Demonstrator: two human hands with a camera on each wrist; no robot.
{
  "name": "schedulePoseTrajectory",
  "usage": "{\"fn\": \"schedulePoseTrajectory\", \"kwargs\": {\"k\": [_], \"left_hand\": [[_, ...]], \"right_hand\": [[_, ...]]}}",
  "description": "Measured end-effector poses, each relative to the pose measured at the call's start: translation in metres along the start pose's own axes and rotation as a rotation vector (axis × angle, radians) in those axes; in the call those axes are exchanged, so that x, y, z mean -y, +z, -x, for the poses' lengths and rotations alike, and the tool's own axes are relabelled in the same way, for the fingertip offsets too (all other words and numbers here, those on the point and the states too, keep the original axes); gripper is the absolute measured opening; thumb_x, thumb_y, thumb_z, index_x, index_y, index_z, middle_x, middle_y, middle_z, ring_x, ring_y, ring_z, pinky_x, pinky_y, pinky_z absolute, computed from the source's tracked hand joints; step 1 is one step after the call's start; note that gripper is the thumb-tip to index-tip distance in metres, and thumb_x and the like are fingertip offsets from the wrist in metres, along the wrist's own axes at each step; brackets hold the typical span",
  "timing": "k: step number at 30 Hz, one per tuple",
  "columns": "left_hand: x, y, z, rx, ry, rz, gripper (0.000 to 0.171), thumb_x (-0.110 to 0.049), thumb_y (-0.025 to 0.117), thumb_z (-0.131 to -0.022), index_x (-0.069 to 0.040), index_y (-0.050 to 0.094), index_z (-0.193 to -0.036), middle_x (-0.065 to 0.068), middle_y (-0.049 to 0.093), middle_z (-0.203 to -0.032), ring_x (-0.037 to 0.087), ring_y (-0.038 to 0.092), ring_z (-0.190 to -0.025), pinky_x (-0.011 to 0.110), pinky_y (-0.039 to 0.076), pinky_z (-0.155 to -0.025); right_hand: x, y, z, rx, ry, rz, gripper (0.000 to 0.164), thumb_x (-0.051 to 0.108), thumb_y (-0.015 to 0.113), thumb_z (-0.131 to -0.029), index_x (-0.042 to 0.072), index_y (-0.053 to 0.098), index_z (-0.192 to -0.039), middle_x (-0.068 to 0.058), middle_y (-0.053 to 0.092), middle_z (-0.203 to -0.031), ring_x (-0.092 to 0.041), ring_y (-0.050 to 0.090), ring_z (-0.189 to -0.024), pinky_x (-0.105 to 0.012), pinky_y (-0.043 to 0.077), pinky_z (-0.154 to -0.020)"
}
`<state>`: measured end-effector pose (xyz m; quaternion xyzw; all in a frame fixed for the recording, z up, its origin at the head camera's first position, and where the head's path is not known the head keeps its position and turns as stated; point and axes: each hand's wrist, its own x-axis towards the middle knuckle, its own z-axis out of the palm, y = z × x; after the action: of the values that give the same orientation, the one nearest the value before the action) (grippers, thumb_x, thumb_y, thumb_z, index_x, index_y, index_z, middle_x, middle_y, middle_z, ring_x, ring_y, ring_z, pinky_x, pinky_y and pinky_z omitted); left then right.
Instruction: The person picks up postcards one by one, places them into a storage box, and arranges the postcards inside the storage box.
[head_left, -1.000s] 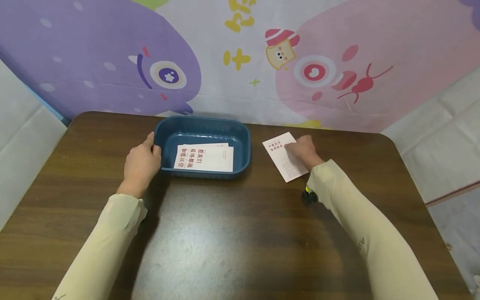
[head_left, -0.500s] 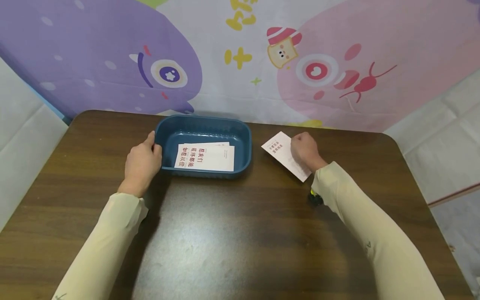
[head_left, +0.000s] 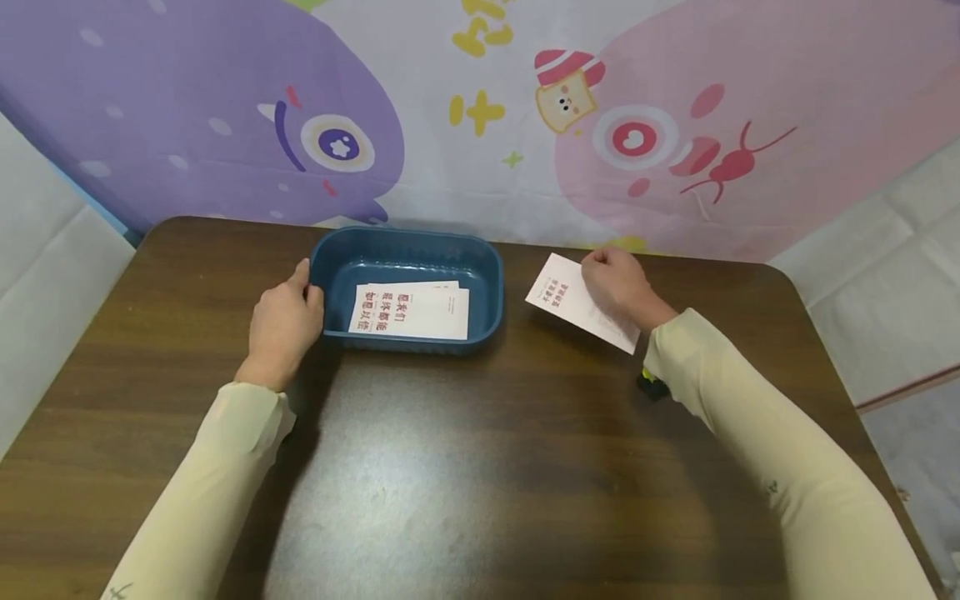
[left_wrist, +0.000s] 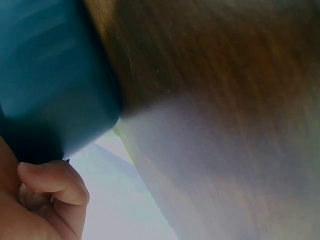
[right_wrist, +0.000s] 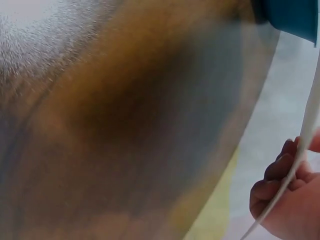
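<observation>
My left hand (head_left: 285, 329) grips the left end of a blue plastic bin (head_left: 420, 250), thumb and fingers curled at its rim. In the left wrist view the fingers (left_wrist: 60, 182) bend close against the bin's wall (left_wrist: 55, 85). Inside the bin lie overlapping white cards (head_left: 442, 312) with red characters. To the right of the bin, my right hand (head_left: 622, 287) pinches another white card (head_left: 570, 292) printed in red, held tilted over the table. The right wrist view catches this card (right_wrist: 311, 100) nearly edge-on between thumb and curled fingers.
A brown wooden table (head_left: 465, 467) carries everything. Close behind the bin hangs a cartoon-printed backdrop (head_left: 480, 183). A small black and yellow device (head_left: 651, 383) sits under the right cuff.
The right hand has lifted the card off the table and turned it, shifting slightly right and back. The left hand and bin stay in place.
</observation>
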<state>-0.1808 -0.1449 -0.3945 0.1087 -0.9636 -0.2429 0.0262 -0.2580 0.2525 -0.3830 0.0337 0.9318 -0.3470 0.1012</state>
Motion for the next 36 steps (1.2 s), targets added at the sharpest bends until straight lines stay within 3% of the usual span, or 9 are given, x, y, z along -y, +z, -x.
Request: {"fn": "schedulePoseTrajectory", "kwargs": {"k": [4,8,19,23,29,36], "left_hand": [[-0.001,0.000,-0.001,-0.003,0.004,-0.003,0.050,-0.023,0.031,-0.090,-0.008,0.029,-0.138,0.031,0.057,-0.099,0.031,0.046,-0.061,0.041,0.036,-0.055],[-0.001,-0.001,0.000,0.013,-0.005,-0.012,0.050,-0.023,0.030,-0.091,-0.008,0.028,-0.138,0.030,0.058,-0.096,0.030,0.045,-0.059,0.038,0.035,-0.052],[-0.001,-0.001,0.000,0.013,-0.008,-0.005,0.050,-0.023,0.030,-0.091,-0.009,0.027,-0.139,0.028,0.058,-0.088,0.029,0.044,-0.057,0.037,0.034,-0.053],[-0.002,-0.001,0.000,0.018,-0.014,-0.009,0.050,-0.023,0.030,-0.091,-0.010,0.026,-0.139,0.028,0.058,-0.095,0.029,0.045,-0.060,0.036,0.034,-0.053],[-0.002,0.000,0.000,0.020,-0.015,-0.004,0.050,-0.023,0.030,-0.091,-0.009,0.026,-0.139,0.022,0.056,-0.074,0.026,0.042,-0.053,0.033,0.032,-0.047],[-0.002,-0.001,-0.001,0.024,-0.014,-0.002,0.050,-0.024,0.030,-0.091,-0.009,0.026,-0.139,0.022,0.056,-0.074,0.025,0.041,-0.052,0.032,0.031,-0.047]], "right_hand": [[0.008,-0.006,0.001,0.029,-0.081,-0.043,0.024,0.028,0.035,-0.088,0.008,0.047,-0.083,-0.007,0.046,-0.081,-0.021,0.042,-0.070,-0.031,0.035,-0.063],[0.018,-0.009,-0.001,0.063,-0.137,-0.104,0.025,0.025,0.041,-0.090,0.003,0.053,-0.094,-0.009,0.052,-0.093,-0.021,0.046,-0.081,-0.031,0.037,-0.073],[0.047,-0.009,0.002,0.111,-0.170,-0.150,0.022,0.021,0.047,-0.088,0.003,0.057,-0.095,-0.007,0.055,-0.098,-0.018,0.046,-0.087,-0.029,0.037,-0.078],[0.054,-0.008,0.004,0.112,-0.193,-0.146,0.022,0.019,0.047,-0.087,0.003,0.058,-0.095,-0.008,0.056,-0.097,-0.018,0.047,-0.088,-0.029,0.037,-0.079],[0.061,-0.006,0.002,0.118,-0.210,-0.157,0.020,0.017,0.047,-0.086,0.001,0.058,-0.094,-0.009,0.055,-0.096,-0.018,0.045,-0.086,-0.028,0.035,-0.078],[0.070,-0.004,-0.001,0.123,-0.229,-0.109,0.021,0.017,0.046,-0.087,0.002,0.058,-0.094,-0.009,0.056,-0.097,-0.019,0.045,-0.087,-0.029,0.035,-0.079]]}}
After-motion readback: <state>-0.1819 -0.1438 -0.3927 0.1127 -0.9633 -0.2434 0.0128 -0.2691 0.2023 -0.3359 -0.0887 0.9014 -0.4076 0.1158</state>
